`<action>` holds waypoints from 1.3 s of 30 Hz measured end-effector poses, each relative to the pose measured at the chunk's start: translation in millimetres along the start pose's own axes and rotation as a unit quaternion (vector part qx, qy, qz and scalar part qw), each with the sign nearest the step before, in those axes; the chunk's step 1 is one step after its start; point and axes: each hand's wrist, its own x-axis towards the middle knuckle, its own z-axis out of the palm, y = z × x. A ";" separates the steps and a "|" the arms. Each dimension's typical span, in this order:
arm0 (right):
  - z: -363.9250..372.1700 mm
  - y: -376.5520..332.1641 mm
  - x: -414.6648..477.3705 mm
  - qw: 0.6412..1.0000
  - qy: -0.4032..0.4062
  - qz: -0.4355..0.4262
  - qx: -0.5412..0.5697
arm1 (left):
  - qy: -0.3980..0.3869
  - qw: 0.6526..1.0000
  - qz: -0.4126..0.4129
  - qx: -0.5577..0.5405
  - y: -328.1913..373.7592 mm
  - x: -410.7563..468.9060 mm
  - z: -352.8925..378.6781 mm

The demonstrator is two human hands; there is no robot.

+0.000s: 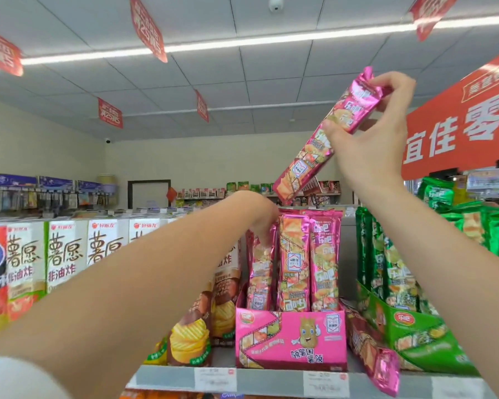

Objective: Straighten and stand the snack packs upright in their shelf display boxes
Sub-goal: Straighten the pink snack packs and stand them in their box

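Your left hand (261, 217), its grip unclear, rests atop the leaning packs (260, 272) in the pink box (288, 338) at the shelf's (271, 380) front edge, so hold a gap there and lower the tilted pack (306, 165) pinched in your right hand (369, 148) in upright.

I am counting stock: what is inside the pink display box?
Three pink packs stand upright in the pink display box; the left hand reaches among them. Its front wall covers their bottoms; packs behind cannot be counted. The right hand holds another pack above.
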 end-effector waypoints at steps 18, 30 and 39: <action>6.9 -43.9 -52.2 0.944 -0.321 0.067 -0.031 | 0.076 0.992 0.039 -0.093 -31.0 -32.0 12.6; 8.1 -28.7 -70.1 0.791 -0.492 0.006 -0.364 | 0.090 0.985 0.022 -0.145 -38.5 -25.9 16.6; 10.7 -17.6 -72.4 0.779 -0.487 -0.067 -0.389 | 0.150 0.964 0.039 -0.218 -43.0 -34.2 4.7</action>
